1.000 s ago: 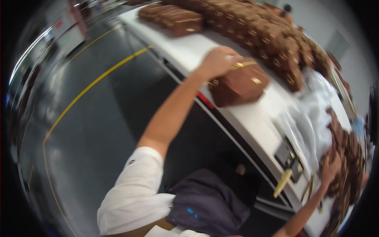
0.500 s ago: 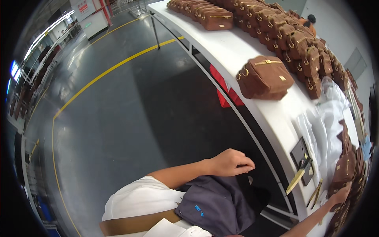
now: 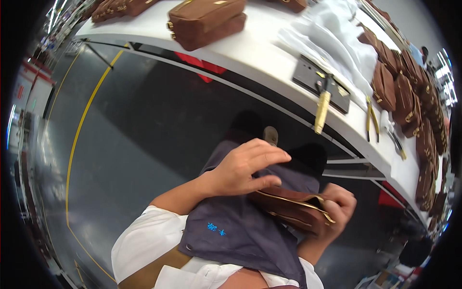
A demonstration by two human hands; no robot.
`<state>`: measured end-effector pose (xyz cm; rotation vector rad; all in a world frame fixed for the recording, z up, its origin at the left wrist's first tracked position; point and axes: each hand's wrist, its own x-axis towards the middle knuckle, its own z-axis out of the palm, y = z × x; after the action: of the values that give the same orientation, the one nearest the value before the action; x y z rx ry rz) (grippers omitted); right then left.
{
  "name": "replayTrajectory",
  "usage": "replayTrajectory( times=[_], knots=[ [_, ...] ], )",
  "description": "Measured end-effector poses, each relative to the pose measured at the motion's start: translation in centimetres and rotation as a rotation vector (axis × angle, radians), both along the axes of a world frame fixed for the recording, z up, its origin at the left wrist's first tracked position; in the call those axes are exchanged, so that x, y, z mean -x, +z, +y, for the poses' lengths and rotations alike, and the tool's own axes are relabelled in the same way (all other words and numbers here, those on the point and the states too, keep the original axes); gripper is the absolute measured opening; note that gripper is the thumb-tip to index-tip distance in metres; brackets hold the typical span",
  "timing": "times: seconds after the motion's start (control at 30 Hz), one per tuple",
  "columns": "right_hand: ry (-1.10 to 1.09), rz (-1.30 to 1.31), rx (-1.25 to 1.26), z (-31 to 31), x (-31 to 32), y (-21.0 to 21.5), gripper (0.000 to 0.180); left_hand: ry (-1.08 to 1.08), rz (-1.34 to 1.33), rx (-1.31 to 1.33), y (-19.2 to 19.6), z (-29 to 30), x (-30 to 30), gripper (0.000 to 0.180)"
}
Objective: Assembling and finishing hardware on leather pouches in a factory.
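My right hand [image 3: 338, 210] grips one end of a brown bag [image 3: 293, 207] with a gold zipper, held in front of my dark apron. The zipper side faces up and its mouth gapes a little near my right fingers. My left hand [image 3: 250, 166] hovers just above the bag's other end, fingers stretched and thumb apart, holding nothing. Part of the bag's left end is hidden beneath that hand. Another brown bag [image 3: 207, 24] with gold rings sits on the white table [image 3: 269, 53] ahead.
On the table edge lie a dark plate [image 3: 308, 72], a yellow-handled tool [image 3: 323, 111], pliers [image 3: 370, 120] and a cutter-like tool [image 3: 395, 139]. White plastic sheeting [image 3: 332, 36] is bunched behind them. Many brown bags [image 3: 414, 96] crowd the right side. Red material [image 3: 202, 65] shows under the table.
My right hand has brought a bag from the pile at the right to my front. My left hand has opened and moved slightly left and up. The view has turned right.
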<state>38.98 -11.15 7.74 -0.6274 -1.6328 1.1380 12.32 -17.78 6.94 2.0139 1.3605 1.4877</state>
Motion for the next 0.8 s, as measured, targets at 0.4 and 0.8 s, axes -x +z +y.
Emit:
replayTrajectory(
  times=[0.4, 0.8],
  knots=[
    [0.015, -0.066, 0.596, 3.4, 0.1, -7.1, 0.019, -0.28, -0.046, 0.594, -5.0, 2.5, -0.5, 0.019],
    [0.091, -0.524, -0.498, 0.8, 9.8, -6.7, 0.032, -0.048, -0.428, 0.898, -5.1, 4.6, 4.1, 0.023]
  ],
)
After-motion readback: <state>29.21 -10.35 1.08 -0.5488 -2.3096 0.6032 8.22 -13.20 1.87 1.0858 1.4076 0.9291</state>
